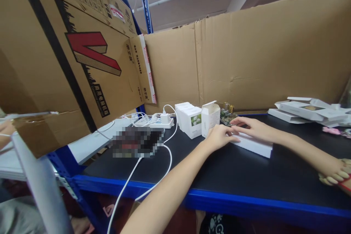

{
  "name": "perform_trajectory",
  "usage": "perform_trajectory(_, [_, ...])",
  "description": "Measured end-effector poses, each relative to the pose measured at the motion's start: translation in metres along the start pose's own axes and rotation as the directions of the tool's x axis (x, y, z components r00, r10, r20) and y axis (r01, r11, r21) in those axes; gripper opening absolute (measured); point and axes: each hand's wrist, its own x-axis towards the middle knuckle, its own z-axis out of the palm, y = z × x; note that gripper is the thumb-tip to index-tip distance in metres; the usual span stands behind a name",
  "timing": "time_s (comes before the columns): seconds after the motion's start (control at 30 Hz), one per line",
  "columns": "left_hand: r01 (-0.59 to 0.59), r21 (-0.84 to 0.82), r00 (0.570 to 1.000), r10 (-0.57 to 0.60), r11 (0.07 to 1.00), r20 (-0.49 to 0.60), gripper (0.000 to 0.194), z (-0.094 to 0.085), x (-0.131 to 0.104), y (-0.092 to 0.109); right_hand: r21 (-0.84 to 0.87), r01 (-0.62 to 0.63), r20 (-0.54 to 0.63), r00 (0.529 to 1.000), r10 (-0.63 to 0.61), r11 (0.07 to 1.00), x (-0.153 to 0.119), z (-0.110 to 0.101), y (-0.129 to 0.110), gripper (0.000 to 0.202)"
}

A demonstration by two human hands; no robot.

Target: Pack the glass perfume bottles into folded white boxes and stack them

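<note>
My left hand point(219, 136) is closed at the far end of a long white box point(255, 145) that lies on the black tabletop point(208, 173). My right hand point(251, 128) reaches over the same box from the right, its fingers bent close to my left fingers. A small dark item shows between the fingertips, too small to name. Just behind my left hand stands an open white box point(210, 115) with its flap up. Beside it on the left is a row of white boxes point(192, 120) with a plant picture on the front one.
Flattened white cartons point(307, 111) lie at the back right, near a pink item point(331, 130). A power strip point(156, 121) with white cables and a blurred-out device point(137, 142) are on the left. Cardboard walls point(260, 58) enclose the table. Another person's hand point(7, 129) shows far left.
</note>
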Motion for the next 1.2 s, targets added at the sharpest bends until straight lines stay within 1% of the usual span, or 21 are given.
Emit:
perform_trajectory(0.03, [0.0,0.034,1.0,0.0,0.999,-0.001,0.027,-0.001,0.0,0.0,-0.019,0.016,0.027,1.0,-0.016,1.0,0.0,-0.001,0.0,0.051])
perform_trajectory(0.1, [-0.016,0.139,1.0,0.016,0.99,0.001,0.026,-0.002,0.0,0.0,-0.107,0.018,0.077,0.997,-0.009,0.994,-0.002,-0.002,-0.001,0.06])
perform_trajectory(0.17, [-0.052,0.276,0.999,0.051,0.96,0.011,0.025,-0.003,0.0,0.0,-0.206,0.013,0.121,0.993,0.012,0.978,-0.004,-0.003,-0.003,0.07])
perform_trajectory(0.23, [-0.092,0.386,0.996,0.09,0.918,0.025,0.024,-0.003,0.0,0.0,-0.262,0.025,0.151,0.988,0.016,0.965,-0.005,-0.003,-0.004,0.073])
perform_trajectory(0.33, [-0.113,0.435,0.992,0.126,0.893,-0.001,0.025,-0.003,-0.001,0.001,-0.293,0.036,0.155,0.988,0.01,0.956,-0.003,-0.001,0.0,0.072])
perform_trajectory(0.43, [-0.129,0.452,0.979,0.185,0.883,-0.081,0.027,-0.005,0.0,0.004,-0.313,0.013,0.127,0.991,0.029,0.95,-0.001,0.001,0.004,0.075])
perform_trajectory(0.5, [-0.144,0.514,0.958,0.249,0.846,-0.141,0.027,-0.008,0.0,0.006,-0.313,-0.006,0.103,0.994,0.04,0.95,0.0,0.002,0.005,0.074])
perform_trajectory(0.57, [-0.14,0.596,0.927,0.316,0.79,-0.202,0.025,-0.011,0.0,0.007,-0.311,-0.013,0.08,0.996,0.04,0.95,0.0,0.002,0.004,0.072])
perform_trajectory(0.67, [-0.107,0.687,0.864,0.409,0.719,-0.294,0.023,-0.016,-0.001,0.007,-0.321,-0.009,0.032,0.999,0.02,0.947,0.0,0.001,0.004,0.069])
perform_trajectory(0.77, [-0.028,0.734,0.799,0.457,0.679,-0.391,0.021,-0.022,-0.002,0.003,-0.307,0.005,-0.08,0.996,-0.031,0.952,0.001,0.002,0.008,0.064])
perform_trajectory(0.83, [0.057,0.738,0.765,0.446,0.672,-0.465,0.02,-0.027,-0.003,0.0,-0.27,0.001,-0.191,0.98,-0.054,0.963,0.003,0.004,0.011,0.062])
perform_trajectory(0.87, [0.106,0.729,0.754,0.423,0.676,-0.502,0.02,-0.03,-0.004,-0.002,-0.244,-0.004,-0.253,0.966,-0.06,0.97,0.004,0.004,0.013,0.063])
perform_trajectory(0.93, [0.209,0.69,0.749,0.34,0.693,-0.568,0.022,-0.034,-0.006,-0.004,-0.187,-0.007,-0.38,0.923,-0.066,0.982,0.005,0.006,0.014,0.066])
perform_trajectory(1.0, [0.295,0.642,0.765,0.227,0.708,-0.602,0.024,-0.037,-0.008,-0.006,-0.123,0.003,-0.484,0.873,-0.063,0.992,0.006,0.007,0.013,0.069])
perform_trajectory(1.07, [0.338,0.611,0.79,0.138,0.715,-0.598,0.027,-0.039,-0.009,-0.006,-0.037,0.003,-0.557,0.83,-0.023,0.999,0.007,0.007,0.011,0.072])
perform_trajectory(1.13, [0.339,0.603,0.81,0.102,0.722,-0.578,0.028,-0.039,-0.009,-0.005,0.103,-0.006,-0.599,0.798,0.066,0.995,0.008,0.006,0.008,0.073])
perform_trajectory(1.2, [0.32,0.603,0.819,0.107,0.731,-0.564,0.027,-0.037,-0.009,-0.003,0.303,-0.002,-0.587,0.787,0.189,0.953,0.01,0.005,0.007,0.068])
